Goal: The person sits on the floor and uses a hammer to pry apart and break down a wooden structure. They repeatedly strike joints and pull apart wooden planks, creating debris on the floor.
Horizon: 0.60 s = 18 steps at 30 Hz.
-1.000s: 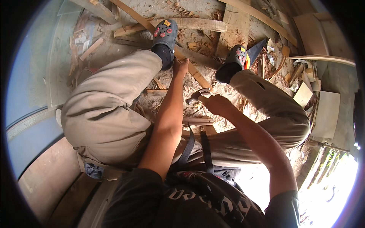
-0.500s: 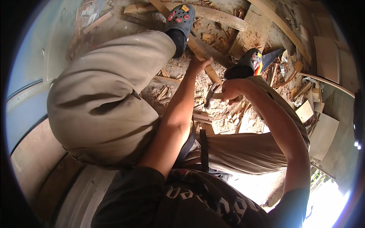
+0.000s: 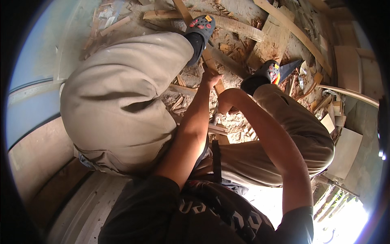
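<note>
A narrow wooden strip (image 3: 208, 61) slants across the debris, passing beside and partly behind the clog on my left foot. Around its nearer part, my left hand (image 3: 211, 79) is closed, thumb toward the right. Close beside it, to the right and nearer, my right hand (image 3: 228, 100) is a closed fist. It grips what looks like a hammer (image 3: 215, 118); only part of its head shows below the fist, and the handle is hidden. The strip's near end is also hidden behind the right hand.
My grey clogs, left (image 3: 200, 27) and right (image 3: 268, 71), stand among wood chips and offcuts. A dark triangular blade (image 3: 289, 71), perhaps a saw, lies by the right one. Long boards (image 3: 235, 27) lie beyond; panels (image 3: 348, 152) lean at the right.
My right hand has swung left and closer to my left hand, bringing the hammer along. The left hand's thumb looks less raised. The whole view has shifted slightly.
</note>
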{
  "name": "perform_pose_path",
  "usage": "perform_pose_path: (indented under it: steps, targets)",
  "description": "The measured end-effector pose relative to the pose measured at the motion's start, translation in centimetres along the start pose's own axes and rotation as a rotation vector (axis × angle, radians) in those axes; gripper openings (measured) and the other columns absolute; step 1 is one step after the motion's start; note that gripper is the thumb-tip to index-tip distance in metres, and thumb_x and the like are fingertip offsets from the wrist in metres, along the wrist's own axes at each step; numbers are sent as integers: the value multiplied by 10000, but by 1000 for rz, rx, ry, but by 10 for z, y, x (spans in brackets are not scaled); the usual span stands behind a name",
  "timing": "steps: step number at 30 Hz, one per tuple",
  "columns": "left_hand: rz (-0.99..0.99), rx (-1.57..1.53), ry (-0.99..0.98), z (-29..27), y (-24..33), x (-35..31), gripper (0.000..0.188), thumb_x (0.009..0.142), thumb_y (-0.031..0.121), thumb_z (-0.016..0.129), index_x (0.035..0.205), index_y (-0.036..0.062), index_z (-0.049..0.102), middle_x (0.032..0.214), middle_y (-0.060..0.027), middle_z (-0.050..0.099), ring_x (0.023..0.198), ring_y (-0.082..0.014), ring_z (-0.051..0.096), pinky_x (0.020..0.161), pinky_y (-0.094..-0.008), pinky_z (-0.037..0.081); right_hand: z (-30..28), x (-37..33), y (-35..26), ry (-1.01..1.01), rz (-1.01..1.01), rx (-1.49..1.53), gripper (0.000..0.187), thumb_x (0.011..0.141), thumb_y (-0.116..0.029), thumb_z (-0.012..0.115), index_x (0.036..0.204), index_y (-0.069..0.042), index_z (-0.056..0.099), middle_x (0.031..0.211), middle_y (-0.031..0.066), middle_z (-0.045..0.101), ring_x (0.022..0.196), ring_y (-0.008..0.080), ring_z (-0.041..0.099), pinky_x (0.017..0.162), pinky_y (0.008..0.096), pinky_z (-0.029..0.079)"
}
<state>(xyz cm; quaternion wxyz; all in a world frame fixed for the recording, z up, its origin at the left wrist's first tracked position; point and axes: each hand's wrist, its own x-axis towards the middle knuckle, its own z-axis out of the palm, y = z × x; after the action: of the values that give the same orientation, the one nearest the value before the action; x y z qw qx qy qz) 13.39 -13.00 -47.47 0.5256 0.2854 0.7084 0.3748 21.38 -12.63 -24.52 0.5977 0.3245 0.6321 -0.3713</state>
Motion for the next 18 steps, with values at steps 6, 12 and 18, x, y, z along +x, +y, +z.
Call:
perform_pose_path:
  steps: [6, 12, 18]
  targets:
    - [-108, 225, 61, 2, 3, 4, 1322, 682, 268, 847, 1452, 50, -206, 1375, -386, 360, 1242, -436, 468, 1054, -437, 414, -6, 13, -7, -70, 13, -128, 138, 806, -170, 588, 750, -45, 601, 704, 64, 582, 593, 196, 519, 571, 362, 466]
    - [-66, 129, 23, 1, 6, 7, 1331, 680, 252, 843, 1434, 42, -234, 1384, -388, 342, 1284, -429, 425, 1072, -440, 385, -22, 17, -22, -249, 81, -366, 152, 904, -209, 561, 855, -77, 620, 830, 48, 599, 729, 190, 507, 730, 418, 431]
    - [-94, 256, -31, 0, 22, -4, 1299, 717, 329, 805, 1438, 68, -243, 1410, -380, 303, 1341, -430, 342, 1112, -530, 270, -12, 29, -15, -148, 42, -458, 189, 884, -254, 621, 807, -87, 662, 811, 46, 641, 739, 171, 572, 676, 337, 467]
